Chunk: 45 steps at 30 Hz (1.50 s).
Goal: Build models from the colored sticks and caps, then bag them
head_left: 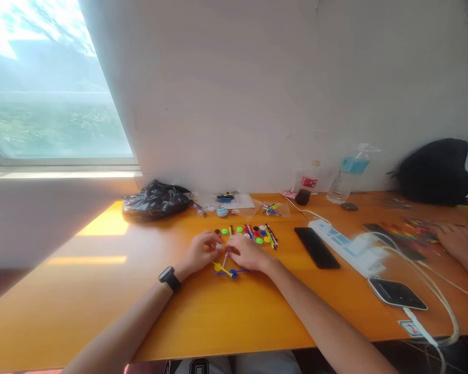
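My left hand (203, 250), with a dark watch (169, 279) on its wrist, has its fingers curled and pinched at a small white disc (219, 246). Beside it, my right hand (242, 250) pinches a thin white stick (225, 258). Below my hands lies a joined piece of plastic sticks and discs: a yellow disc (217, 267) with a yellow stick, and a blue disc (233, 273) with a blue stick. Just behind them, several coloured discs (259, 240) and bundled sticks (272, 236) lie in rows. My fingertips are partly hidden.
A black plastic bag (156, 200) and a clear packet of coloured parts (272, 209) lie toward the wall. Right of me are a black phone (316, 248), a white power strip (345, 246) with cables, and a water bottle (349, 176). Another person's hand (462, 244) works at far right.
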Available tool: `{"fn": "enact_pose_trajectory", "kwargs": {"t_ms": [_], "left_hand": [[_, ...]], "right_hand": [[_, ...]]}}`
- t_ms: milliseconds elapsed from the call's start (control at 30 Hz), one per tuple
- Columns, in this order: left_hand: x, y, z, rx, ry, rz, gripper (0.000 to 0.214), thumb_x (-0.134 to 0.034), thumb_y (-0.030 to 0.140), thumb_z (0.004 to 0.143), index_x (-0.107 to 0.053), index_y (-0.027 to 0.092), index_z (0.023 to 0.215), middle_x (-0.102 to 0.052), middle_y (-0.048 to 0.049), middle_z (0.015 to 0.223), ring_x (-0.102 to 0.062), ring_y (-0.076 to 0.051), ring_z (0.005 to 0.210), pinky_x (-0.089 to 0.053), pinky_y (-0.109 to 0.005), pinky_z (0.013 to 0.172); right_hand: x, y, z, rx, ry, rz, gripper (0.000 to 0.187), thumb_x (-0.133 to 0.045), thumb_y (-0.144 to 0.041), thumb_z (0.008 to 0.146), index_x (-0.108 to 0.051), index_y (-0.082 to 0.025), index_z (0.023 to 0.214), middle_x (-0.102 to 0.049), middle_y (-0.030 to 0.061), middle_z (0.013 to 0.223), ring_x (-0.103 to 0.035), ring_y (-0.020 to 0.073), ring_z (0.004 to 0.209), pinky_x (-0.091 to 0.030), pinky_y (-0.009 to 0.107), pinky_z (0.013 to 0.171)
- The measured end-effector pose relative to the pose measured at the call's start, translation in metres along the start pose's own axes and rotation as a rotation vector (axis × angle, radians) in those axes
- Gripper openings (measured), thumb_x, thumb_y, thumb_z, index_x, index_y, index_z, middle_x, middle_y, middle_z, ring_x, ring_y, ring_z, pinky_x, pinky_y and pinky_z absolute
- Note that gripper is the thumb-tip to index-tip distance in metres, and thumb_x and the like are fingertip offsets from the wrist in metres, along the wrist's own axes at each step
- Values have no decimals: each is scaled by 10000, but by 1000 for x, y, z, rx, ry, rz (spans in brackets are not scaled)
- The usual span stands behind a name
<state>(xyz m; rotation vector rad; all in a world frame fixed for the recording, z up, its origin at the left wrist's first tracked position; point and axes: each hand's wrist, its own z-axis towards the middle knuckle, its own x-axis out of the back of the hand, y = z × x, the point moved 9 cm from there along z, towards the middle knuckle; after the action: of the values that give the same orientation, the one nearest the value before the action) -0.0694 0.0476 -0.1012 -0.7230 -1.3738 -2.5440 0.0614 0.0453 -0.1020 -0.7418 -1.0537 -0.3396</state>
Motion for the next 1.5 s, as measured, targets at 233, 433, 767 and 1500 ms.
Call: {"fn": "enact_pose_trajectory", "kwargs": {"t_ms": [233, 433, 767, 1500], "left_hand": [[11, -8, 3, 37, 107, -74, 201, -741, 376, 871, -772, 179, 896, -708, -85, 950, -687, -188, 851, -574, -297, 775], [6, -28, 0, 182, 79, -216, 329, -770, 448, 849, -765, 148, 983, -776, -107, 955, -735, -234, 888, -591, -361, 846], [7, -31, 1, 212, 100, -239, 404, -789, 438, 834, -718, 160, 1119, -759, -118, 1112, -729, -216, 924, -580, -340, 840], [-3, -37, -3, 295, 53, -355, 430, -814, 501, 808, -716, 128, 999, -774, -106, 868, -734, -210, 759, -574, -289, 668]], "right_hand": [[3, -13, 1, 69, -13, 53, 113, -665, -97, 904, -736, -178, 868, -687, 57, 934, -600, 197, 892, -415, 280, 772], [3, -18, 1, 83, -47, 114, 119, -658, -107, 904, -741, -185, 870, -685, 56, 948, -616, 193, 867, -425, 281, 753], [0, -18, 0, 89, -43, 63, 120, -656, -103, 915, -651, -170, 815, -637, 55, 956, -563, 200, 917, -408, 297, 788], [-7, -3, -4, -116, 2, 99, 56, -524, -171, 987, -555, -203, 954, -672, 46, 878, -571, 180, 753, -293, 263, 638]]}}
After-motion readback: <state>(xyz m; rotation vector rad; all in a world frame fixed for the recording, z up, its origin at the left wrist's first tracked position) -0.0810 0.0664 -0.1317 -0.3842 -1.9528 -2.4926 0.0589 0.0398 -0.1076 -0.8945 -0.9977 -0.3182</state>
